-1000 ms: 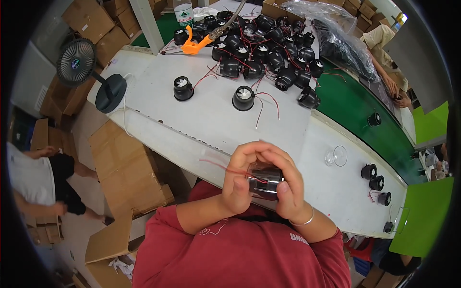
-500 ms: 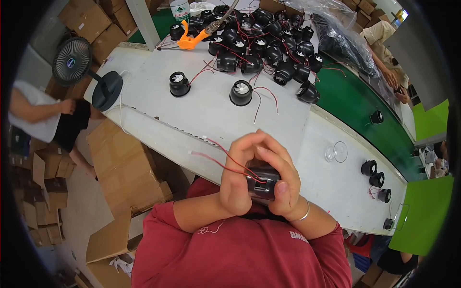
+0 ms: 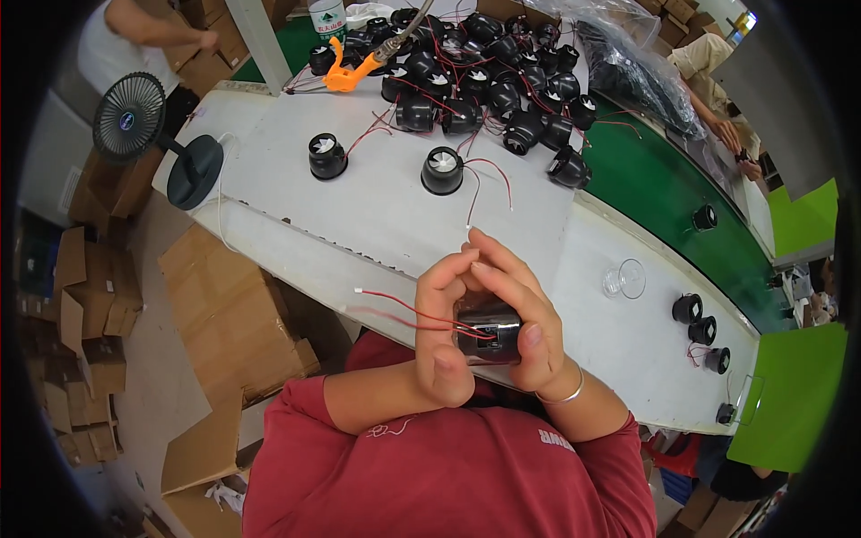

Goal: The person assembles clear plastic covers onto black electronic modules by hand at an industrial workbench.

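Observation:
Close to my chest, a small black blower fan (image 3: 490, 334) lies on its side between my two palms. My left hand (image 3: 441, 336) presses on one end and my right hand (image 3: 531, 327) on the other, with the fingertips of both meeting above it. Two thin red wires leave a slot in its side and stretch left past my left hand to small white plugs. On the white table beyond my fingers stand two similar fans, one (image 3: 442, 171) nearer the middle and one (image 3: 328, 156) to its left, each showing a white impeller on top.
Many more fans (image 3: 462, 115) are heaped at the back. An orange air gun (image 3: 352, 73) hangs beside them. A desk fan (image 3: 197, 170) occupies the left corner. Toward the right are a clear cup (image 3: 625, 279), several fans (image 3: 703, 330) and a green conveyor (image 3: 646, 179). Other people are nearby.
The blower fan has turned slightly between my palms, and its wires have swung. My fingertips have straightened and risen. The person at the left has moved farther back.

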{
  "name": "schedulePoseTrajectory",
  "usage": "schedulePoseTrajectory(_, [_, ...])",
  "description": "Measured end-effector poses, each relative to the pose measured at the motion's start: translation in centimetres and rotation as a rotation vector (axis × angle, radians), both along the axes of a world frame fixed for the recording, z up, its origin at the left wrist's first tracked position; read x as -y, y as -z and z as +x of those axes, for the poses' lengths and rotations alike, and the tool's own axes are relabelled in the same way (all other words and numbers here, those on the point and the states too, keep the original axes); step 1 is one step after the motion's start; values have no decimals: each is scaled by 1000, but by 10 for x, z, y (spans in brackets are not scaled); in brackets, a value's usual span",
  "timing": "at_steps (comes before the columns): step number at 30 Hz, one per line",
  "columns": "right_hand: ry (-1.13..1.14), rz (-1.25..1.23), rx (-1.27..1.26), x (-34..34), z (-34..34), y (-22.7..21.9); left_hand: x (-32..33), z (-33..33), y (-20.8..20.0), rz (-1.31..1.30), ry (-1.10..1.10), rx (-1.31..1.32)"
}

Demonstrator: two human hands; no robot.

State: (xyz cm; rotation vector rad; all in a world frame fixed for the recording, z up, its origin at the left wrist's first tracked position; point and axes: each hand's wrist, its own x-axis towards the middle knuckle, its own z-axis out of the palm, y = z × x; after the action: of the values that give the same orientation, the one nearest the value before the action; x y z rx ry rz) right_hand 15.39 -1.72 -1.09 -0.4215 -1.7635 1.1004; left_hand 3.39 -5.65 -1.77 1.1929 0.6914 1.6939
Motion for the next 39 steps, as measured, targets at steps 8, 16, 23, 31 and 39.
schedulePoseTrajectory(8, [99, -503, -172, 0, 16, -19, -14, -11, -3, -22, 120, -195])
schedulePoseTrajectory(16, [176, -76, 209, 2, 42, -33, -20, -17, -5, -601, 489, 482])
schedulePoseTrajectory(23, [299, 130, 327, 9, 44, -40, -25, -19, -16, -602, 722, 545])
schedulePoseTrajectory(31, [458, 227, 434, 19, 38, -37, -35, -7, -5, -686, 694, 612])
schedulePoseTrajectory(39, [211, -62, 535, -19, 69, -49, -48, 6, 0, -325, 531, 5])
